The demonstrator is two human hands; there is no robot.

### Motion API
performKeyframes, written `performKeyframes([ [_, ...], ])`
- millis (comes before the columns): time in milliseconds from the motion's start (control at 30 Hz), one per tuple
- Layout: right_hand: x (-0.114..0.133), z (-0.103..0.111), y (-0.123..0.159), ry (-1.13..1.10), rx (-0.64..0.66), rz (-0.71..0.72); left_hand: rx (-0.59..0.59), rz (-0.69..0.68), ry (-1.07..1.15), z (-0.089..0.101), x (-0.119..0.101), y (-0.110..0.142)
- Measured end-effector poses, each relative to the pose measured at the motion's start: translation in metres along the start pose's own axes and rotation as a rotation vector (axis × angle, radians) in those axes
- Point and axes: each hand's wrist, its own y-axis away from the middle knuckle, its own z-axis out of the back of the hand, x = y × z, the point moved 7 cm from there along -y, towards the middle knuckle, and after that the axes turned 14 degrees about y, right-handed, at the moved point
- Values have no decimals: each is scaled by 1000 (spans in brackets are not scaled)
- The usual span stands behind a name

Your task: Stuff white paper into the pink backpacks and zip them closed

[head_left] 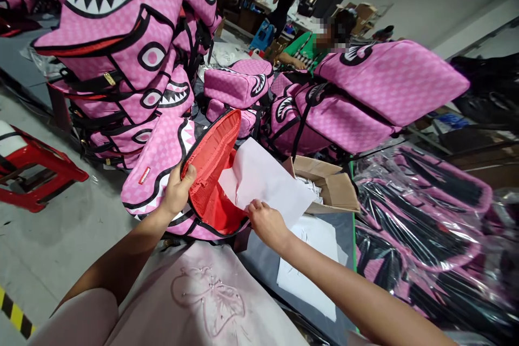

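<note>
A pink checkered backpack (156, 165) with a printed toothed mouth lies unzipped in front of me, its red lining (214, 165) showing. My left hand (177, 190) grips the edge of its raised flap, thumb over the rim. At the right side of the opening, my right hand (263, 221) is closed on a large white sheet of paper (271, 173). Part of that sheet reaches into the bag, and the rest sticks out to the right. Further white sheets (310, 265) lie on the grey table beneath my right forearm.
A cardboard box (340, 189) holding small white slips stands right of the bag. Pink backpacks are stacked at left (133, 65) and behind. Plastic-wrapped backpacks (421, 216) lie at right. A red stool (40, 167) stands on the floor. A person in green (304, 51) sits beyond the bags.
</note>
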Motion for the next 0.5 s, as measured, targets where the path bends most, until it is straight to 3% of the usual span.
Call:
performKeyframes([
  [100, -2, 8, -2, -35, 58, -21, -8, -6, 24, -2, -1, 1],
  [200, 0, 27, -18, -183, 25, -73, -12, -13, 9, -2, -2, 1],
  [267, 7, 35, -35, -435, 55, -73, -21, -11, -15, -1, -2, 0],
  [433, 32, 28, -60, -1233, 451, -31, -31, -18, 9, 0, -5, 1],
  [500, 27, 31, -69, -1229, 357, 32, -12, -22, 37, -2, -7, 2],
])
